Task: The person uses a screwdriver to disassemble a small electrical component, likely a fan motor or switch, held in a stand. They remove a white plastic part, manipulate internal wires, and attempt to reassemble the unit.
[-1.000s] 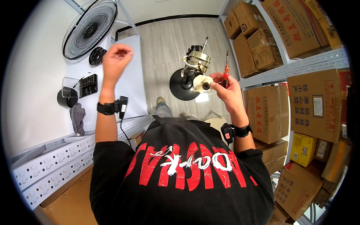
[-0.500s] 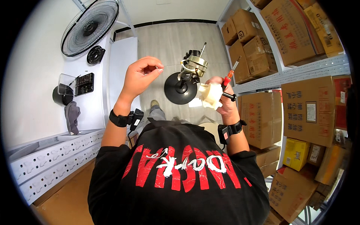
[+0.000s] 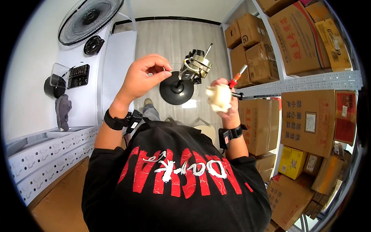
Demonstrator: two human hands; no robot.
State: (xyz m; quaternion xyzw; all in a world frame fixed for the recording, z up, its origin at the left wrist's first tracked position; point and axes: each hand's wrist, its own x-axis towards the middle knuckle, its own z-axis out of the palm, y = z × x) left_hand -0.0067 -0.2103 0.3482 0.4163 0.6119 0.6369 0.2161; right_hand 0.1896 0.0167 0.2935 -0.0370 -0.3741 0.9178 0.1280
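Observation:
My left hand (image 3: 145,75) is raised left of a fan motor (image 3: 199,66), thumb and fingertips pinched together. A tiny pale speck shows at the fingertips, too small to name. The metal motor, with a thin shaft pointing up and a pale cable, sits above a round black stand base (image 3: 176,94) on the floor. In my right hand (image 3: 232,107) is a cream plastic housing (image 3: 218,98), blurred by motion. The same hand holds a screwdriver (image 3: 234,82) with a red-orange handle, tip up, and a black rod-like piece (image 3: 238,96) sticks out to the right.
On the white shelf at left are a fan grille (image 3: 91,17), a round black part (image 3: 93,45), a bit case (image 3: 78,75) with its lid raised, and a grey cloth (image 3: 63,112). Racks of cardboard boxes (image 3: 307,120) line the right. A pale stool (image 3: 206,133) stands near my legs.
The cream housing has turned in my right hand, and the screwdriver leans further right. My left hand has come a little closer to the motor. The whole view has shifted slightly.

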